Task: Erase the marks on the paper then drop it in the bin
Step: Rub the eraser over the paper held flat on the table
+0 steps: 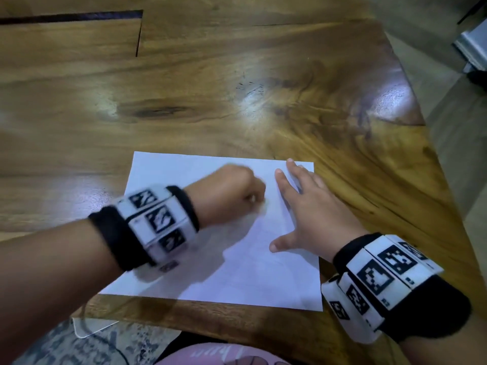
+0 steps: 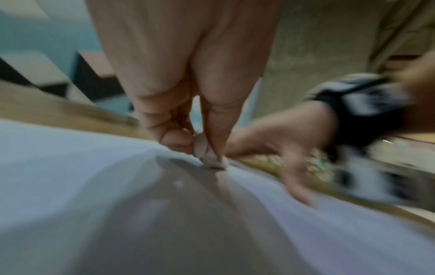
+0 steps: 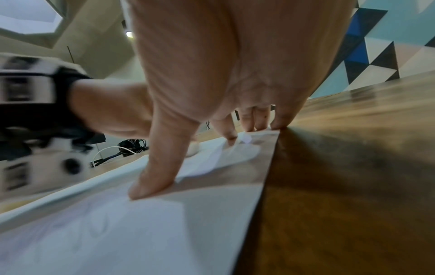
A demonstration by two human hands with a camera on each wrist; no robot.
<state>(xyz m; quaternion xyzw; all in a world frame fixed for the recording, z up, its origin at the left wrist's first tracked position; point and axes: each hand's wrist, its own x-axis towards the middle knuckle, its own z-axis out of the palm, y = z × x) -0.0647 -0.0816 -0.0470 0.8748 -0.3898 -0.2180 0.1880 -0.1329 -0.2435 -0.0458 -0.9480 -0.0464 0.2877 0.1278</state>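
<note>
Paper (image 1: pixel 232 272), a white sheet, lies flat on the wooden tabletop (image 1: pixel 237 101), near its front edge and toward the right corner. Left hand (image 1: pixel 226 193) is over the sheet's upper middle, curled into a loose fist; the left wrist view shows its thumb and fingers (image 2: pixel 219 126) pinching a small pale eraser (image 2: pixel 209 154), w/ the eraser's lower end touching the paper. That hand is motion-blurred in the head view. Right hand (image 1: pixel 313 214) lies spread on the right part of the sheet: fingers straight and fanned wide, tips down near the far right corner, thumb (image 3: pixel 153 174) splayed toward the sheet's middle, holding nothing, just pressing the paper flat (the little finger sits right at the paper's right edge, where the wood begins). Faint pencil marks (image 3: pixel 98 225) show on the near part of the sheet in the right wrist view; too pale to read. Both wrists carry black bands w/ white marker blocks (image 1: pixel 155 219). Below the tabletop's front edge: a patterned grey rug (image 1: pixel 66 349) w/ a white cable on it. No bin seen in any view.
</note>
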